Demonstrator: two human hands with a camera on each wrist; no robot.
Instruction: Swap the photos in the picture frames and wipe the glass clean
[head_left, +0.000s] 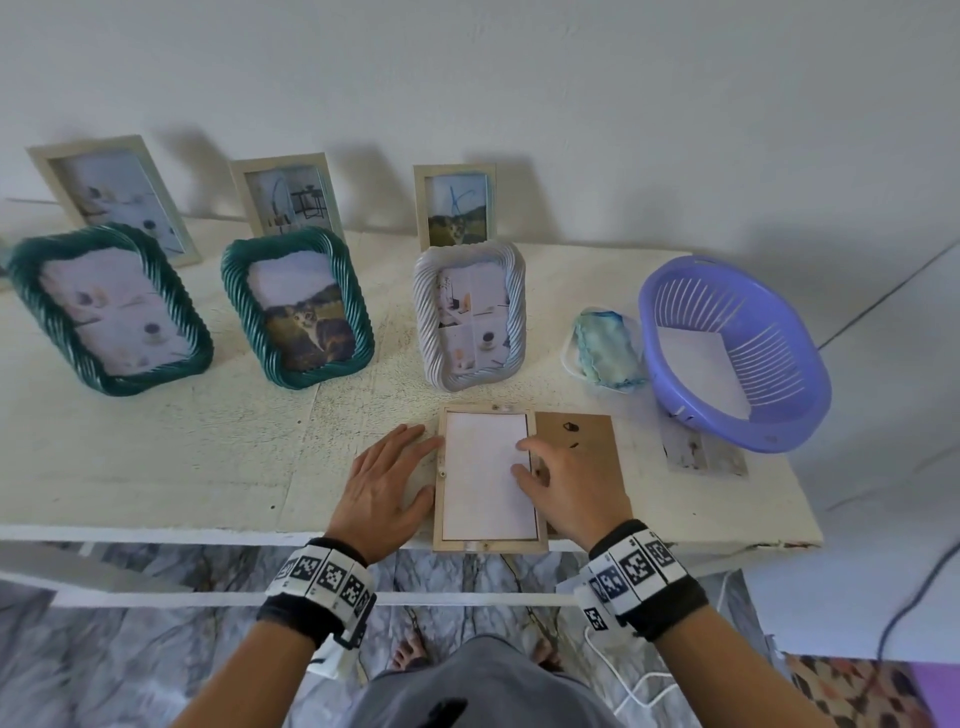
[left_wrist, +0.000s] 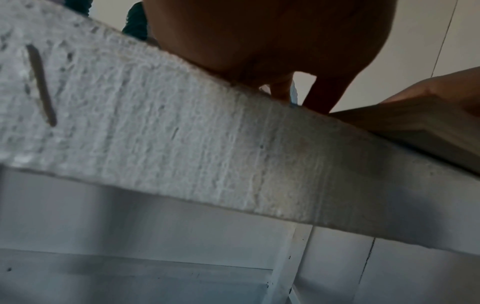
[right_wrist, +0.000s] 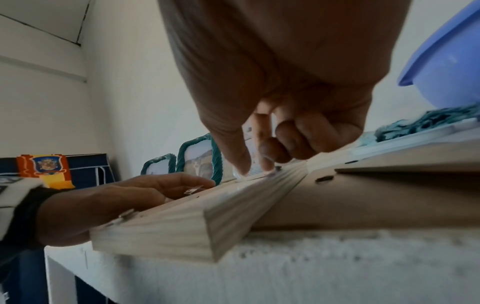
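A plain wooden frame (head_left: 439, 499) (right_wrist: 207, 216) lies face down at the table's front edge, with a photo (head_left: 483, 493) in it, white back up. My left hand (head_left: 410, 462) (left_wrist: 298, 92) rests flat on the table, its straight fingers against the frame's left rail. My right hand (head_left: 521, 458) (right_wrist: 255, 168) presses its thumb and index fingertips on the photo's right edge, the other fingers curled. The brown backing board (head_left: 576, 431) (right_wrist: 363, 195) lies just right of the frame. A blue-green cloth (head_left: 605, 348) (right_wrist: 428, 121) lies further back on the right.
Two green twisted frames (head_left: 111, 306) (head_left: 298, 312) and a white one (head_left: 472, 317) stand mid-table. Three plain frames (head_left: 288, 197) lean on the wall behind. At the right, a purple basket (head_left: 737, 353) holds a white sheet, with a loose photo (head_left: 704, 452) partly under it.
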